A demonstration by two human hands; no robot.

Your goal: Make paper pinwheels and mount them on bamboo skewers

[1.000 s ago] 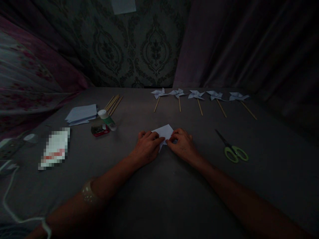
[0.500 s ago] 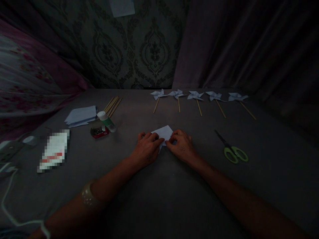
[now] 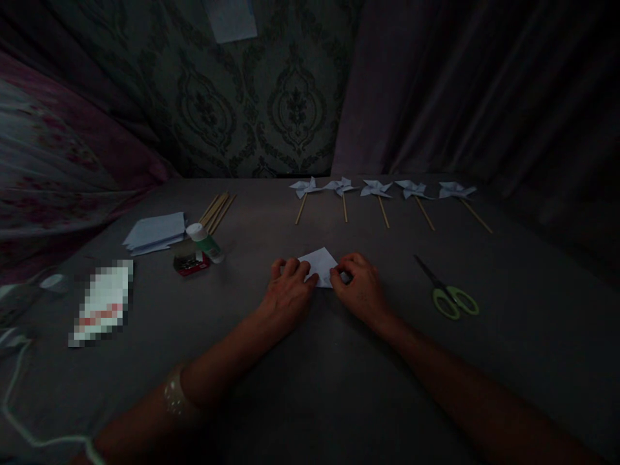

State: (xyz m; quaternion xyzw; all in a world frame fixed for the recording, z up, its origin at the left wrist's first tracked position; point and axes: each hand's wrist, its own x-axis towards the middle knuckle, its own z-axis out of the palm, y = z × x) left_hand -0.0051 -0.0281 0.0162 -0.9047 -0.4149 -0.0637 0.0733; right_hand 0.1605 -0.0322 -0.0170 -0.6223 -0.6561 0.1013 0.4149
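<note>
paper (image 3: 320,262) prob. mid-fold; r. hand (image 3: 359,284) pinches edge, l. hand (image 3: 289,290) w/ fingers bent over it, grip unclear; next move needs l. side held flat.

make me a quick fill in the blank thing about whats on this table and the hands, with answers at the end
The white paper is touched by the left hand and the ____ hand.
The pinwheels in the back row number ____.
The scissors have handles coloured ____.
The bracelet is on the ____ arm.

Missing words: right; five; green; left
</note>
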